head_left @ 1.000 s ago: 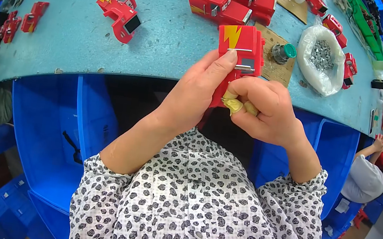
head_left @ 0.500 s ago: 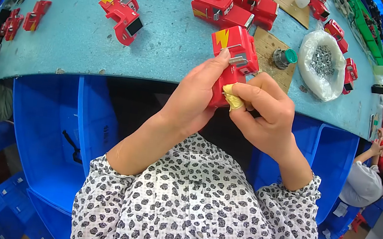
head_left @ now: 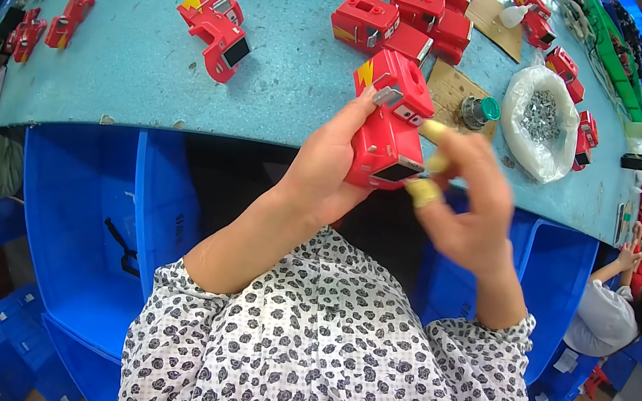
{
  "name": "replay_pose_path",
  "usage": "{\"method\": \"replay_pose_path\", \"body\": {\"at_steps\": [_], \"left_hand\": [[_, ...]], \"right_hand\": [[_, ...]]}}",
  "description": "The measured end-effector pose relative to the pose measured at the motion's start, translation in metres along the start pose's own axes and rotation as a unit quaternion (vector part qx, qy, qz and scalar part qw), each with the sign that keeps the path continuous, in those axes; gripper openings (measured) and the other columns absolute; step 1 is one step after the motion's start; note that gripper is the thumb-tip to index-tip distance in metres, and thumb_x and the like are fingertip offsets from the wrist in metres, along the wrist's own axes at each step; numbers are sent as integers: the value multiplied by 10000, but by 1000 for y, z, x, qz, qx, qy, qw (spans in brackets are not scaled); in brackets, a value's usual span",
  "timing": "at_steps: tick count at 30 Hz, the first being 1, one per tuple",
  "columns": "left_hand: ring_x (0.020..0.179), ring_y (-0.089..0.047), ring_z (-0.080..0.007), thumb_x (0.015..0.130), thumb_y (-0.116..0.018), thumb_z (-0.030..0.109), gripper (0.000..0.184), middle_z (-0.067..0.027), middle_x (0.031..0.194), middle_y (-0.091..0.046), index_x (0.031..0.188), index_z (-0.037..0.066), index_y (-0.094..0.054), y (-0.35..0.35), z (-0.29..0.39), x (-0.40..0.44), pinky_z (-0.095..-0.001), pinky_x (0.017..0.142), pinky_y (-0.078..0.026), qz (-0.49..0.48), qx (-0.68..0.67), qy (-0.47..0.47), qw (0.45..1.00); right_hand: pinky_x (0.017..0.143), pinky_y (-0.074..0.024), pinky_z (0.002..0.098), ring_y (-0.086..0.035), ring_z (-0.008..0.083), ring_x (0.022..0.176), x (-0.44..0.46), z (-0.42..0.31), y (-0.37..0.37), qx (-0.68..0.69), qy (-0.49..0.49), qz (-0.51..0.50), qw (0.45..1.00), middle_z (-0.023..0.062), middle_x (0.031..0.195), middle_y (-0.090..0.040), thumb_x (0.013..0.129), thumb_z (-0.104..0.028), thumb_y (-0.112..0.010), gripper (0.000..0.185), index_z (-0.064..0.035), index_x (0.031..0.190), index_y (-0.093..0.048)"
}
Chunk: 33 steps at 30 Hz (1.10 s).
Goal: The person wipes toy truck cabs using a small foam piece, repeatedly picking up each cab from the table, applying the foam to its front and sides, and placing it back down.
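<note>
Red toy truck (head_left: 388, 134) looks light, stiff, kinda slick; I'd hold the body (head_left: 373, 149), not those silver pipes (head_left: 386, 96). Left hand (head_left: 325, 162) wraps it, right hand (head_left: 475, 204) half-open, seemingly empty.

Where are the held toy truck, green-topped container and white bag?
Toy truck (head_left: 386, 134), head view: on its red hood.
Container (head_left: 489, 108), head view: on its green top.
White bag (head_left: 540, 162), head view: on its near wall.

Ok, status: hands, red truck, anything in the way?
Left hand gripping red truck. Right hand blurred near its front, fingers spread, contact unclear. Green-capped jar beyond, not between them.
</note>
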<state>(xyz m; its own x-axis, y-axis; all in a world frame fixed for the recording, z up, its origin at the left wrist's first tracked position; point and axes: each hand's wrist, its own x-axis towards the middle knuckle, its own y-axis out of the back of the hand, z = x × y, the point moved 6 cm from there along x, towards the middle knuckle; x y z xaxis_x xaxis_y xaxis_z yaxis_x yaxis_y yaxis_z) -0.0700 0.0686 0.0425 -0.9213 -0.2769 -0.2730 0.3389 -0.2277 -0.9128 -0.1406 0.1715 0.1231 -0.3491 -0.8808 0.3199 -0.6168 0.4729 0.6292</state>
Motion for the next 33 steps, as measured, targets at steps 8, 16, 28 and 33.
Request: {"method": "replay_pose_path", "body": {"at_steps": [8,16,28,33], "left_hand": [[998,-640,-391,1034,-213,398,546,-211,1118,-622,1287,-1,-487,3,-16,2,-478,855,-539,-42,-50,87,994],[1017,-636,-391,1028,-186,419,587,-242,1191,-591,1313,-4,-478,8,-16,2,-475,844,-550,-78,-82,91,989],[1002,-647,-359,1022,-220,406,568,-226,1162,-613,1284,-11,-503,15,-7,-3,-434,820,-550,-70,-117,88,987],[1005,-647,-352,1019,-224,404,570,-223,1153,-617,1263,-18,-519,17,-3,-4,-437,836,-544,-69,-120,81,987]], "right_hand": [[602,-447,250,-556,128,695,-12,100,112,-271,-109,110,950,79,849,-590,846,3,-584,175,35,1012,-632],[713,-480,413,-623,345,795,-23,175,147,-415,-137,83,896,172,918,-634,840,-98,-595,181,2,983,-643],[594,-440,285,-552,115,638,-34,230,162,-250,-269,93,925,58,687,-611,854,-146,-614,180,26,895,-647],[586,-427,263,-521,88,630,-36,234,161,-239,-264,97,930,36,670,-587,858,-141,-615,169,23,888,-641]]}}
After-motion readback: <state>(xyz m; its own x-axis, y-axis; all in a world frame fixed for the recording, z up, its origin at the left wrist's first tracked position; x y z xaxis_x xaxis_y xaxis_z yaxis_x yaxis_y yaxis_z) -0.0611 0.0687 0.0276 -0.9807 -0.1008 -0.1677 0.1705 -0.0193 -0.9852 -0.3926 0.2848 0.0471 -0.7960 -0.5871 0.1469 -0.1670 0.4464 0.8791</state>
